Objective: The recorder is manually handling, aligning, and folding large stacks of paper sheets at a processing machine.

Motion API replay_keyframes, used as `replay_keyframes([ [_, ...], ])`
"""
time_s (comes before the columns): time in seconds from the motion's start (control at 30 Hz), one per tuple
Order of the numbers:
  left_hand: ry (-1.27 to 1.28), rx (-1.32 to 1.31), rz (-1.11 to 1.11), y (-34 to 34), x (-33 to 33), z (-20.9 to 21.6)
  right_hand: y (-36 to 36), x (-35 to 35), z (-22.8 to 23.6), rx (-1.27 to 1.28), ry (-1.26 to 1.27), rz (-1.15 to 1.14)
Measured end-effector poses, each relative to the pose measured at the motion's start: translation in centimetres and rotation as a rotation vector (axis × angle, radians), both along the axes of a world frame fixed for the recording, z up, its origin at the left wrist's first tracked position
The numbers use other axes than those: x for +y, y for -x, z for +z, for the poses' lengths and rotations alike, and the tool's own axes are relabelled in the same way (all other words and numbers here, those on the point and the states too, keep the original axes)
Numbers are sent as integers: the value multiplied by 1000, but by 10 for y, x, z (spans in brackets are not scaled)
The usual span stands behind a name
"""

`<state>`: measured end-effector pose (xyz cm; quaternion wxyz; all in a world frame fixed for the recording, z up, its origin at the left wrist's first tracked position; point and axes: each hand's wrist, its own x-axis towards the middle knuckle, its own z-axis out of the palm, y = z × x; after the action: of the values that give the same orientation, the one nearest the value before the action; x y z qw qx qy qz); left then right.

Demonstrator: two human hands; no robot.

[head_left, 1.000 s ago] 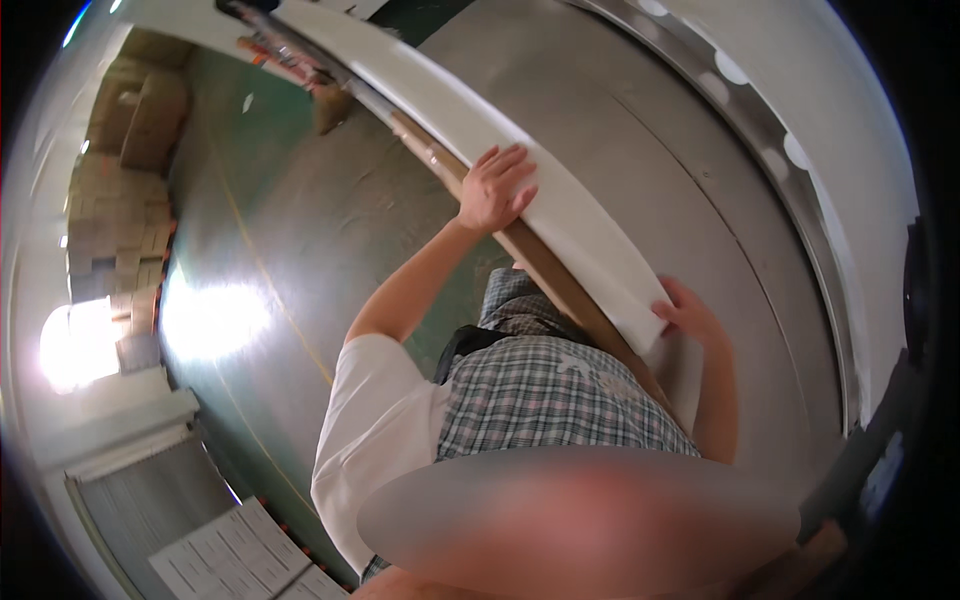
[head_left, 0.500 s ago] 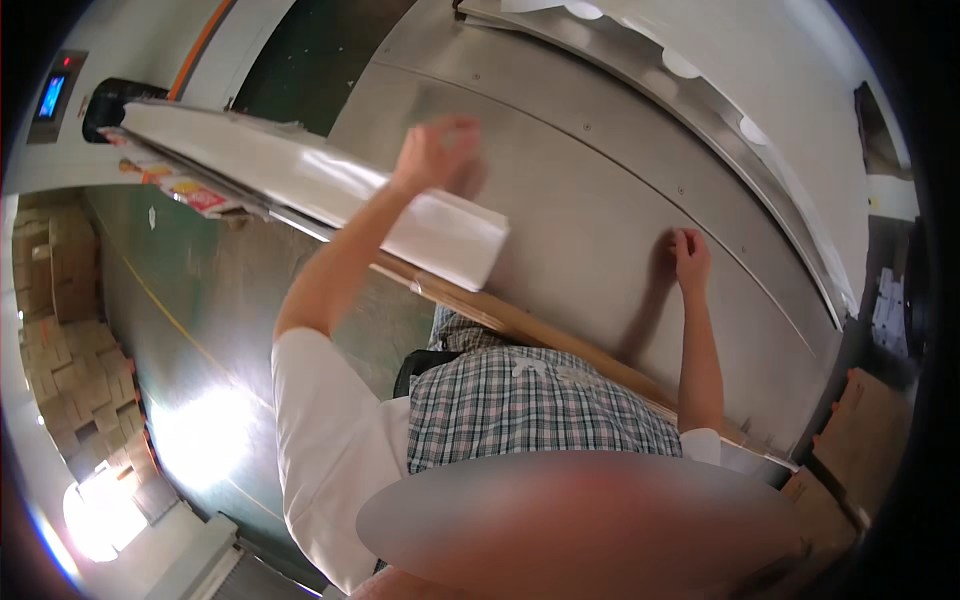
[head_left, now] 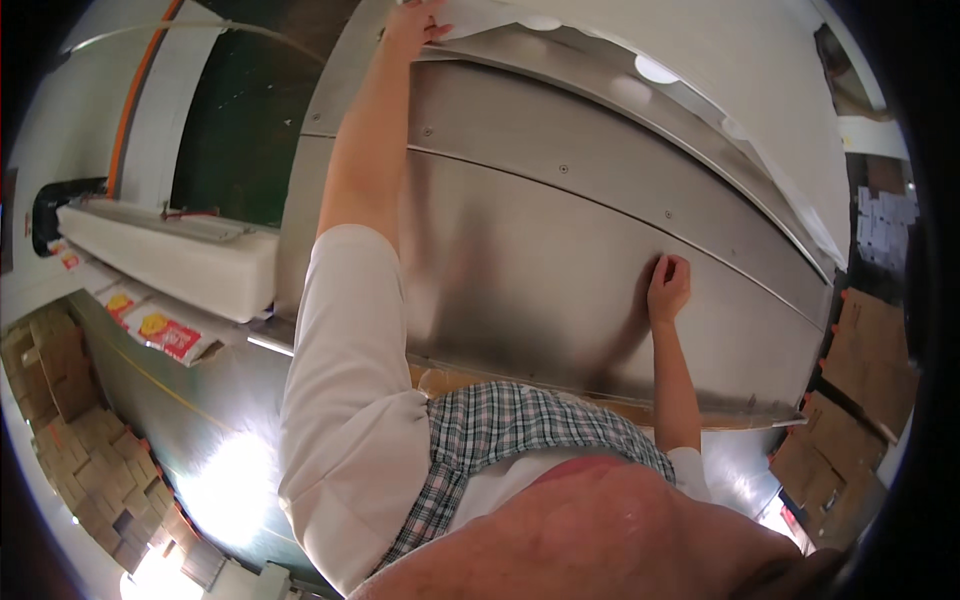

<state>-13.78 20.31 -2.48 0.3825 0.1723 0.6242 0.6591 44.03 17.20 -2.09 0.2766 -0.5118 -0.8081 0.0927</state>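
Note:
My left hand (head_left: 415, 28) reaches to the far left end of the metal table (head_left: 540, 260), cut off in part by the picture's upper edge. Its fingers are bent at the corner of a white sheet (head_left: 760, 85), and they appear to pinch it. The sheet spreads along the far side, with rounded shapes along its lower edge. Over the right part of the table, my right hand (head_left: 668, 290) is curled closed, its fingertips turned in, with nothing visible in it. A shadow falls on the metal beside it.
A long white block (head_left: 175, 260) stands left of the table, above printed red-and-white packaging film (head_left: 165, 333). Stacked cartons (head_left: 100, 480) line the lower left. More cardboard boxes (head_left: 865, 350) stand at the right. A wooden strip (head_left: 590, 408) runs along the table's near edge.
My left hand has gone from above the white block to the far sheet's corner. The block now appears farther left, clear of the table's front. My right hand stays curled near the same spot.

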Motion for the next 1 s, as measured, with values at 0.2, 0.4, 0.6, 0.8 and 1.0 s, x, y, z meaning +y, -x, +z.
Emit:
replay_keyframes([
  [0.2,-120,-150,-199,2,0,-4,-1,2,2,-33,-4,-25],
  [0.4,-224,-268,-256,-32,-35,14,-2,3,3,-18,-41,-18],
  [0.6,-182,-325,-345,-40,-76,31,-6,2,1,8,-36,-3],
  [0.8,614,567,-405,5,-50,24,-7,3,0,11,-34,7],
  [1.0,514,1091,281,82,-25,-2,7,0,-6,11,48,1],
])
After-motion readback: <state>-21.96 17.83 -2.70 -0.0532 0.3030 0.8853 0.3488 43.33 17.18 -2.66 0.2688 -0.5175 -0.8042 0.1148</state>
